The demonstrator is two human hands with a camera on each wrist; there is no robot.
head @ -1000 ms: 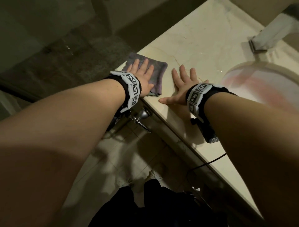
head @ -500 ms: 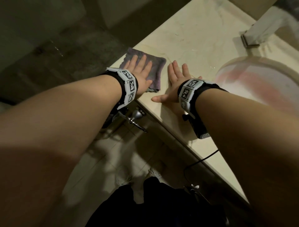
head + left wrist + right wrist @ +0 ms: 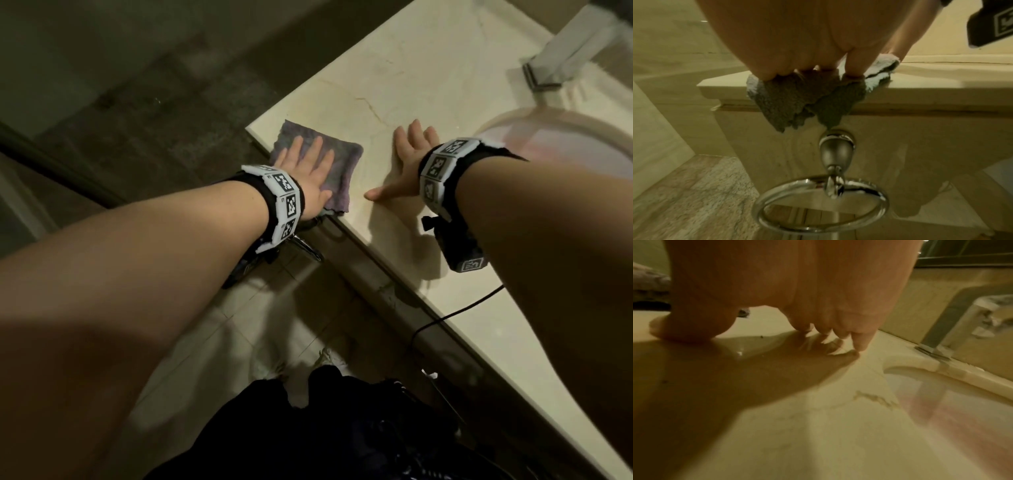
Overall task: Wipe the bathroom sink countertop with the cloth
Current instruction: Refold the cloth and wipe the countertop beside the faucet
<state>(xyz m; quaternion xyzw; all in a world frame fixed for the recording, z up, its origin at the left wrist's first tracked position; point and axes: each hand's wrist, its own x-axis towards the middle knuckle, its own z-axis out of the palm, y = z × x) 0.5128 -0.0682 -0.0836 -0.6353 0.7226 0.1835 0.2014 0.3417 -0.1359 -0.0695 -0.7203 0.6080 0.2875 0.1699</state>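
Note:
A folded purple-grey cloth (image 3: 342, 161) lies at the left front corner of the cream marble countertop (image 3: 394, 68). My left hand (image 3: 305, 164) presses flat on it with straight fingers. In the left wrist view the cloth (image 3: 803, 97) droops over the counter's front edge under my palm. My right hand (image 3: 407, 154) lies flat on the bare stone just right of the cloth, fingers spread, thumb pointing left. In the right wrist view its fingertips (image 3: 861, 342) touch the counter.
A round sink basin (image 3: 561, 150) is set into the counter at the right, with a square metal faucet (image 3: 561, 58) behind it. A chrome towel ring (image 3: 822, 199) hangs on the cabinet front below the cloth. A black cable (image 3: 448, 315) crosses the counter edge.
The cloth under my left hand has slid toward the front edge and now hangs partly over it. My right hand has stayed flat on the counter beside it.

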